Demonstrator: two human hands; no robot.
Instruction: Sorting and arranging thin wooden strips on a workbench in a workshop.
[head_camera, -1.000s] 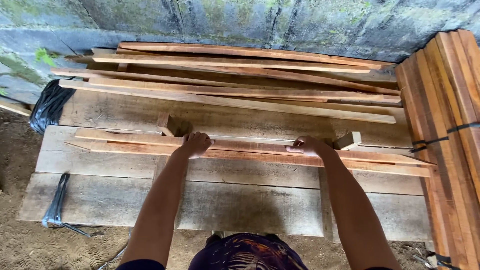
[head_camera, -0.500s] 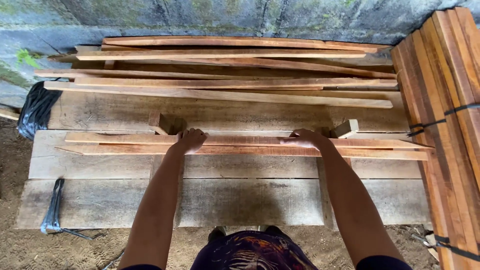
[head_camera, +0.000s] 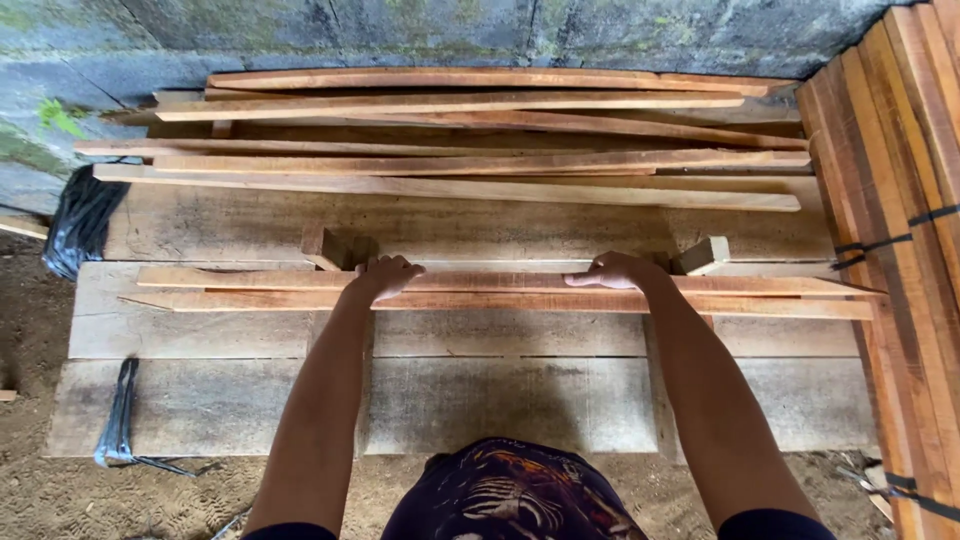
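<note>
Two long reddish wooden strips (head_camera: 500, 290) lie side by side across a platform of wide grey planks (head_camera: 480, 400). My left hand (head_camera: 385, 275) curls its fingers over the far strip near its middle left. My right hand (head_camera: 618, 271) lies on the same strip further right, fingers closed around its far edge. Both arms reach straight forward. A small wooden block (head_camera: 327, 247) stands just left of my left hand, and another block (head_camera: 706, 255) sits just right of my right hand.
Several more long strips (head_camera: 460, 150) are piled loosely at the back against a stone wall (head_camera: 480, 30). A strapped bundle of reddish boards (head_camera: 900, 200) runs along the right. Black plastic (head_camera: 80, 220) lies at the left, a black strap (head_camera: 118, 415) at the platform's near corner. Bare earth surrounds it.
The two strips have been drawn together and squared up, and both hands have shifted slightly away from me onto the far strip. The camera tilted a little.
</note>
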